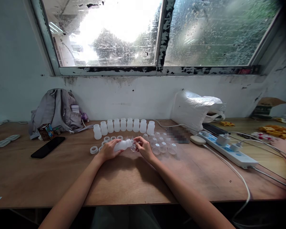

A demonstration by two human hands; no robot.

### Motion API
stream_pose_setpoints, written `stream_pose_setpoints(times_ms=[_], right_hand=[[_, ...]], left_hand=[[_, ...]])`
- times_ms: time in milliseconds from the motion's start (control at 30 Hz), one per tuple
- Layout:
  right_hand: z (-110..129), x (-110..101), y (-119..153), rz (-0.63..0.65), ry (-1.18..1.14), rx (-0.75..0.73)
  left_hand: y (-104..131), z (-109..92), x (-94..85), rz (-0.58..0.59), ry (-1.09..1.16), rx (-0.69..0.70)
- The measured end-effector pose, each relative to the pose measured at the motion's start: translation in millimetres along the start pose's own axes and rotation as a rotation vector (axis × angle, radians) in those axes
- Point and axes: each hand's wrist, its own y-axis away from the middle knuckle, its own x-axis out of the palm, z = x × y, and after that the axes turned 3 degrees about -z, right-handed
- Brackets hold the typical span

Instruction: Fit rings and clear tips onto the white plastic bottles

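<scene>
My left hand (pixel 109 150) is wrapped around a frosted white baby bottle (pixel 120 145), which lies tilted with its neck toward the right. At the bottle's mouth, my right hand (pixel 145 149) pinches a small clear piece (pixel 132 141), its exact shape mostly covered by the fingers. Just below the mouth, a clear ring (pixel 133 149) shows near the right fingertips. White screw rings (pixel 93 149) lie around my left hand, some partly hidden behind it. To the right of my right hand stand several clear dome caps (pixel 163 147).
A row of similar frosted bottles (pixel 123 124) stands behind my hands. On the left are a phone (pixel 48 147), a small box (pixel 45 132) and a grey backpack (pixel 56 109). On the right lie a power strip (pixel 228 151) with cables and a white bag (pixel 193 109); another person's hand (pixel 284 148) is at the far right.
</scene>
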Motion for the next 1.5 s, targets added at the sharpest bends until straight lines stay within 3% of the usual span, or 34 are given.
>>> stream_pose_setpoints(times_ms=[1167, 1500], right_hand=[[-7, -3, -3, -0.013, 0.274, -0.047], [-10, -3, -6, 0.031, 0.285, 0.027]], left_hand=[[1, -4, 1.9, -0.041, -0.058, 0.153], [1, -7, 1.9, -0.048, -0.062, 0.168]])
